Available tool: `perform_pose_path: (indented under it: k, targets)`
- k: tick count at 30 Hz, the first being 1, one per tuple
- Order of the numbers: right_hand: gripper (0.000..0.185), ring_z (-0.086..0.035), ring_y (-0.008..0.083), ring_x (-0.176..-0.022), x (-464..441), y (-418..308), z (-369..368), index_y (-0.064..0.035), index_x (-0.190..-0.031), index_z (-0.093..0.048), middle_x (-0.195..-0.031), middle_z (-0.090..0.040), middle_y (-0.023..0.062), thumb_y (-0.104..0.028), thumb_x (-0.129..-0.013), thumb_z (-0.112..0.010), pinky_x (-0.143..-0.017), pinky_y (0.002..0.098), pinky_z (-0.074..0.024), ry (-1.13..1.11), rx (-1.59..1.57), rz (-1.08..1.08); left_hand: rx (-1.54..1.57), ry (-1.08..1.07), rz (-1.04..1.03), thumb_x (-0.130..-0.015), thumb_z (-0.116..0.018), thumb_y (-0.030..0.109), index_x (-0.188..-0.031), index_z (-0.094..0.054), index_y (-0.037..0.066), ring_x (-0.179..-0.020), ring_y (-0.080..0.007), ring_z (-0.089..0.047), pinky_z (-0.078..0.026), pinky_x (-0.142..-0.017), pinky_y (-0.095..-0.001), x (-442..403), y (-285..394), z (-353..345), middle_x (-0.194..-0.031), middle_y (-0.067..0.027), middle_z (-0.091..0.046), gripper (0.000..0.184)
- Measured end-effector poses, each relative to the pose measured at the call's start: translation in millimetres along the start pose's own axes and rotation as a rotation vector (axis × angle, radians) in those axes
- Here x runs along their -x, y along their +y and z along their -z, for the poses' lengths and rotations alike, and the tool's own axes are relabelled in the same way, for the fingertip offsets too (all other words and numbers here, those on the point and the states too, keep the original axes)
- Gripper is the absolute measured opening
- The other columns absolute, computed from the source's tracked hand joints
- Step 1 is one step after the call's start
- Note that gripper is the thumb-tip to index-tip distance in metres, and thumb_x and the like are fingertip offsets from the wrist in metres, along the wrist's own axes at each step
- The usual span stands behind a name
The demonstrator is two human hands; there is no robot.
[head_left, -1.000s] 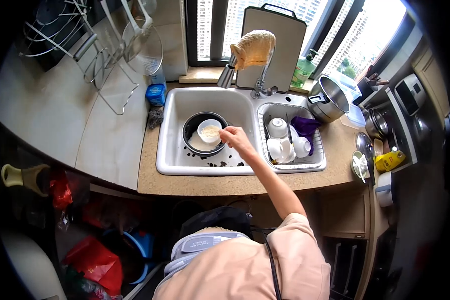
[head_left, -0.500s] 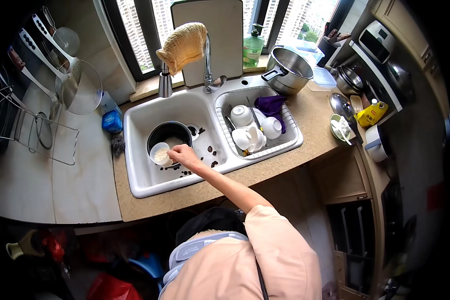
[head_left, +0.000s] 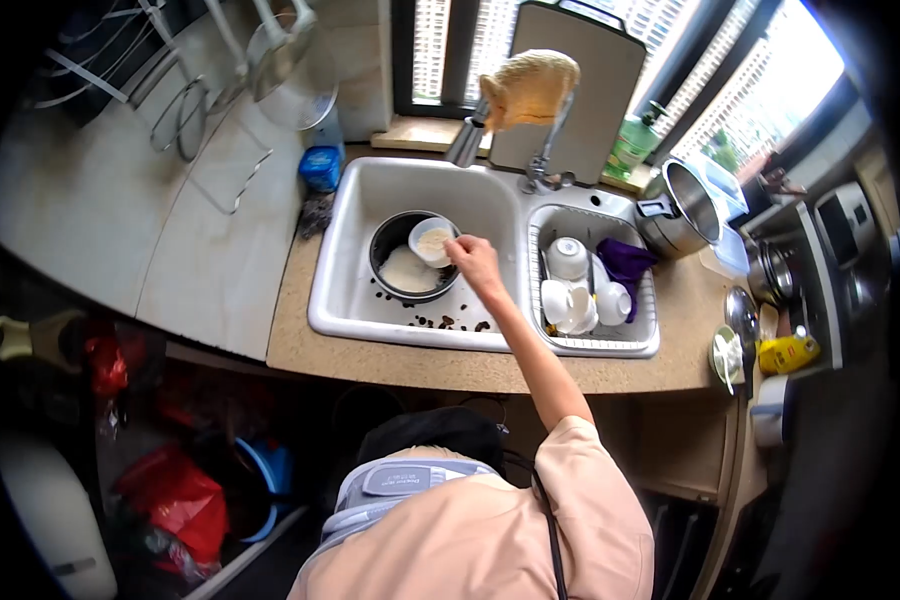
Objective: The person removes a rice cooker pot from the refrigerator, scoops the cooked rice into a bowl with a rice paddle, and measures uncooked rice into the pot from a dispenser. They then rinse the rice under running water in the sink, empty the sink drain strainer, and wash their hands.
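My right hand (head_left: 476,262) pinches the rim of a small white plastic cup (head_left: 417,250), with pale grains (head_left: 434,243) inside that look like rice. The cup is held tilted over the right side of a dark-lined pot (head_left: 377,262). Pale, cloudy contents (head_left: 408,272) cover the pot's bottom. This pot stands in the larger basin of the white sink (head_left: 332,290). Small dark bits (head_left: 447,322) lie on the basin floor in front of it. My left hand is out of view.
A wire rack (head_left: 595,343) with white bowls (head_left: 568,258) and a purple cloth (head_left: 625,264) fills the smaller basin. Over the sink rises the faucet (head_left: 538,170), with a tan cloth (head_left: 532,88) on it. A steel pot (head_left: 675,215) stands at the right.
The camera view has turned, shifting the sink rightward in the picture. My right hand and the cup have moved from the pot's near edge to its right side. More of the pale contents shows.
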State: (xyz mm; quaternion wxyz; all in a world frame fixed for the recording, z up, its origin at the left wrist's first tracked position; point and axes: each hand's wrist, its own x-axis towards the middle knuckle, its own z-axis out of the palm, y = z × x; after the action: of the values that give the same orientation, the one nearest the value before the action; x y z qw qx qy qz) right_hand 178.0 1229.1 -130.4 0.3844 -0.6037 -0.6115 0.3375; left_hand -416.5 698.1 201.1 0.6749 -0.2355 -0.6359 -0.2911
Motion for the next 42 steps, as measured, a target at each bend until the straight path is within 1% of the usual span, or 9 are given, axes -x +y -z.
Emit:
perform_pose_path:
  k: [10,15,18,24,29,32,35,40,42]
  targets:
    - [0.026,-0.061,0.0332,-0.081,-57.5,33.3,-40.9,-0.0016,-0.073,-0.065,-0.078,-0.063,0.0153,-0.025,-0.081,-0.055,-0.069,0.043,-0.0487,0.066,0.843,0.417,0.036,-0.036,-0.038,-0.097,-0.028,0.037,-0.104,-0.056,0.002,-0.092,-0.0316,-0.05,-0.038,-0.083,-0.0428,-3.5,-18.6,14.7,-0.102,-0.0172,-0.054,0.045]
    - [0.013,-0.06,0.0208,-0.077,-74.1,69.0,-72.8,-0.0125,-0.07,-0.068,-0.076,-0.065,0.0048,-0.016,-0.076,-0.057,-0.062,0.035,-0.048,-0.024,1.298,0.618,0.078,-0.039,0.01,-0.095,-0.031,0.031,-0.107,-0.056,0.0,-0.095,-0.0303,-0.052,-0.038,-0.086,-0.041,-1.5,-22.9,10.4,-0.106,-0.0173,-0.055,0.042]
    - [0.013,-0.059,0.0207,-0.077,-75.6,80.7,-83.1,-0.0125,-0.07,-0.069,-0.075,-0.065,0.0041,-0.016,-0.075,-0.057,-0.063,0.0364,-0.0466,-0.054,1.387,0.798,0.096,-0.041,0.028,-0.095,-0.033,0.028,-0.109,-0.056,-0.001,-0.097,-0.0296,-0.053,-0.039,-0.088,-0.0399,1.9,-27.4,10.4,-0.108,-0.0174,-0.055,0.04]
    - [0.016,-0.063,0.0235,-0.081,-71.0,66.8,-79.0,-0.0128,-0.074,-0.07,-0.08,-0.066,0.007,-0.018,-0.079,-0.057,-0.069,0.0375,-0.0477,-0.12,1.357,0.661,0.147,-0.04,0.078,-0.093,-0.038,0.022,-0.113,-0.056,-0.003,-0.1,-0.028,-0.054,-0.039,-0.092,-0.0378,3.3,-42.8,15.2,-0.113,-0.0176,-0.056,0.037]
    - [0.035,-0.065,0.03,-0.072,-65.9,47.6,-49.9,0.0007,-0.078,-0.066,-0.08,-0.067,0.018,-0.033,-0.079,-0.057,-0.068,0.0395,-0.0497,-0.048,0.705,0.153,0.264,0.004,0.15,-0.092,-0.041,0.017,-0.117,-0.055,-0.005,-0.103,-0.0268,-0.056,-0.04,-0.095,-0.036,0.5,-47.3,10.7,-0.116,-0.0177,-0.057,0.036]
    - [0.025,-0.03,0.0058,-0.039,-36.6,3.5,-29.3,-0.012,-0.065,-0.05,-0.052,-0.038,-0.0054,-0.025,-0.086,-0.052,-0.038,0.0212,-0.0232,-0.367,-0.407,-0.308,0.225,0.07,0.186,-0.086,-0.043,0.006,-0.115,-0.058,-0.001,-0.11,-0.0243,-0.053,-0.037,-0.098,-0.0332,-1.0,18.6,12.4,-0.118,-0.0144,-0.057,0.034]
    - [0.021,-0.022,0.0054,-0.039,12.1,-80.4,-24.3,-0.0166,-0.07,-0.048,-0.052,-0.035,-0.0066,-0.028,-0.086,-0.052,-0.038,0.0213,-0.019,-0.478,-0.756,-0.468,0.088,0.075,0.158,-0.084,-0.041,0.005,-0.116,-0.058,0.001,-0.11,-0.0257,-0.052,-0.035,-0.098,-0.0343,-1.7,36.0,14.1,-0.115,-0.0148,-0.057,0.036]
    - [0.019,-0.042,0.0091,-0.053,105.2,-238.9,-38.3,-0.0096,-0.08,-0.052,-0.064,-0.047,-0.0014,-0.027,-0.088,-0.053,-0.044,0.0236,-0.0294,-0.841,-0.925,-0.121,0.014,0.102,0.263,-0.083,-0.041,0.011,-0.117,-0.057,0.007,-0.11,-0.0286,-0.045,-0.032,-0.098,-0.0384,-1.8,57.8,14.8,-0.116,-0.016,-0.055,0.038]
    - [0.021,-0.054,0.0138,-0.072,139.4,-296.7,-47.7,-0.0064,-0.096,-0.056,-0.085,-0.055,0.0051,-0.025,-0.087,-0.058,-0.052,0.0256,-0.0428,-0.792,-0.936,-0.025,0.028,0.111,0.271,-0.083,-0.04,0.012,-0.119,-0.055,0.007,-0.111,-0.029,-0.044,-0.031,-0.098,-0.0394,-2.3,61.0,14.2,-0.117,-0.0157,-0.055,0.039]
